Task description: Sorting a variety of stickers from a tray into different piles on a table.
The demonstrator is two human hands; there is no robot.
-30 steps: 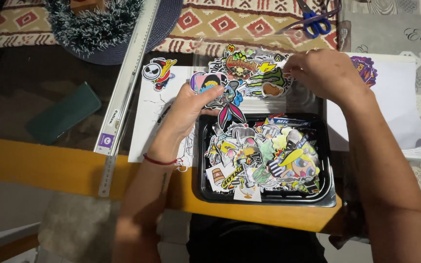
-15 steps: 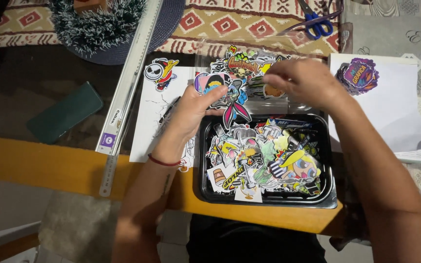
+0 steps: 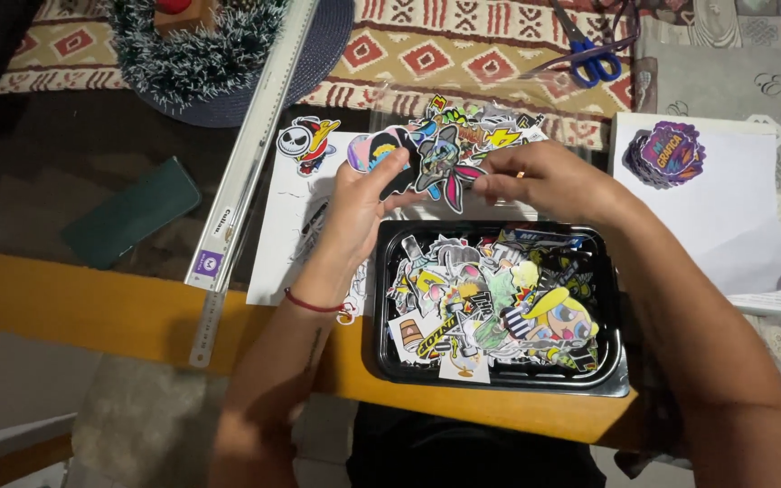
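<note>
Two hands meet over the far rim of the black tray (image 3: 621, 384), pinching one sticker between them: the left hand (image 3: 359, 203) grips its dark left part, the right hand (image 3: 544, 181) nips the pink-eared rabbit sticker (image 3: 445, 172) at its right side. Half a second ago the hands were closer to the tray's heap; now the sticker is lifted clear, above the white sheet (image 3: 286, 230) near the table's front edge, separated from the pile of stickers (image 3: 490, 307).

Bare dark tabletop (image 3: 65, 172) left of ruler (image 3: 248, 154), sticker-filled tray (image 3: 499, 380) blocks front, scissors (image 3: 589, 50) behind
</note>
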